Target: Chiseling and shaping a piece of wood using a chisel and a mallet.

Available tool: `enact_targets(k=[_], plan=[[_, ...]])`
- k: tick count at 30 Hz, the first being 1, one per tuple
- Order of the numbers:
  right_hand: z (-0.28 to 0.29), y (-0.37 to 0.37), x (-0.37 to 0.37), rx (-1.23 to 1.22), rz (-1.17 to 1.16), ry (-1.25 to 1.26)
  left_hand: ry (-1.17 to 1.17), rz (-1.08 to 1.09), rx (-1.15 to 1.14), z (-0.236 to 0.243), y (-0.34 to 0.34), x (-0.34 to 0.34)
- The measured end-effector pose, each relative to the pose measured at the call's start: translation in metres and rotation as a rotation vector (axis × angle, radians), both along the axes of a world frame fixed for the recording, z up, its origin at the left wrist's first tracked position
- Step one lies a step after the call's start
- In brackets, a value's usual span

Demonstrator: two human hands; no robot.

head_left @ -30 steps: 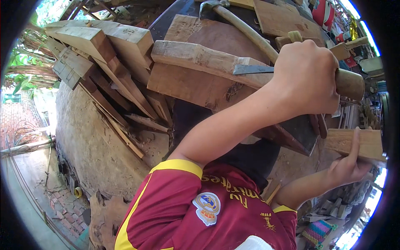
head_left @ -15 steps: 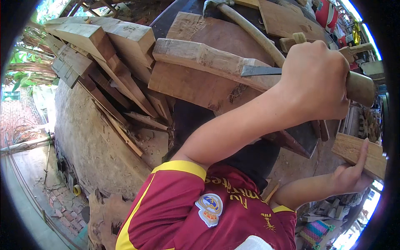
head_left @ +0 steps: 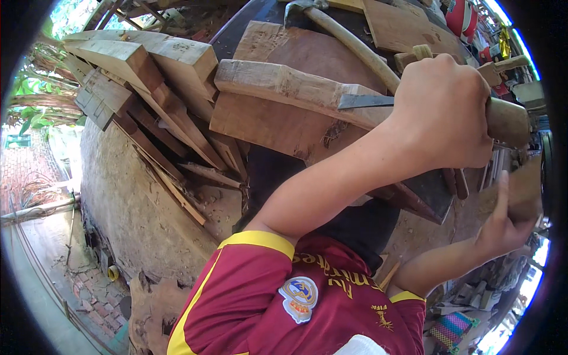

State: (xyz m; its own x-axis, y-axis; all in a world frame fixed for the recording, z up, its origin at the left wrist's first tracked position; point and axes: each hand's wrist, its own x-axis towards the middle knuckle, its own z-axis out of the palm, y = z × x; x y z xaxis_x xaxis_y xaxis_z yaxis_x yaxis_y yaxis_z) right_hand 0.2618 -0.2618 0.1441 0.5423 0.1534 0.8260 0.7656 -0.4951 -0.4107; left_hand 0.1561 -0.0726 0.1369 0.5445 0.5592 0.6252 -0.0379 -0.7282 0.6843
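My left hand [head_left: 441, 112] is closed in a fist around a chisel. Its flat steel blade [head_left: 365, 101] points left, its tip at a shaped length of wood [head_left: 284, 83]; the rounded wooden handle [head_left: 510, 123] sticks out right of the fist. That wood lies across a wide flat board [head_left: 254, 121]. Lower right, my right hand [head_left: 506, 231] grips a wooden block [head_left: 516, 192], blurred by motion, with one finger stretched up along it. The block is below the handle's end and apart from it.
Beyond the workpiece lies a hammer [head_left: 355, 44] with a long wooden handle. Thick sawn timbers [head_left: 186, 56] stand stacked at the left beside a large rough brown surface [head_left: 130, 183]. Another flat board [head_left: 396, 26] is at the far side, and a woven multicoloured item [head_left: 452, 328] at lower right.
My right hand has risen with the wooden block, bringing it nearer the chisel handle's end. The left hand and chisel have shifted very slightly left in view.
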Motion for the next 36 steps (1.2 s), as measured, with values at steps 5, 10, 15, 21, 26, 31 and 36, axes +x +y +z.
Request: enact_targets(k=[5,10,15,21,26,31,36], plan=[[-0.021,0.002,0.006,-0.077,0.064,-0.059,-0.037,0.047,0.030,-0.005,-0.001,0.004],[-0.018,-0.008,0.012,0.017,-0.070,0.115,0.025,0.021,0.020,-0.005,-0.002,0.006],[-0.031,-0.025,0.013,-0.296,-0.142,-0.004,0.039,0.009,0.031,-0.009,-0.005,0.012],[-0.028,-0.023,0.013,0.180,-0.041,0.171,0.073,-0.041,-0.001,-0.008,-0.007,0.008],[-0.041,-0.013,-0.011,-0.245,-0.110,0.110,0.049,0.010,0.027,-0.011,-0.007,0.015],[-0.039,-0.029,0.008,0.102,-0.037,0.244,0.088,-0.005,0.018,-0.009,-0.006,0.012],[-0.037,-0.018,-0.001,0.381,0.096,0.324,0.076,0.002,0.026,-0.010,-0.006,0.014]])
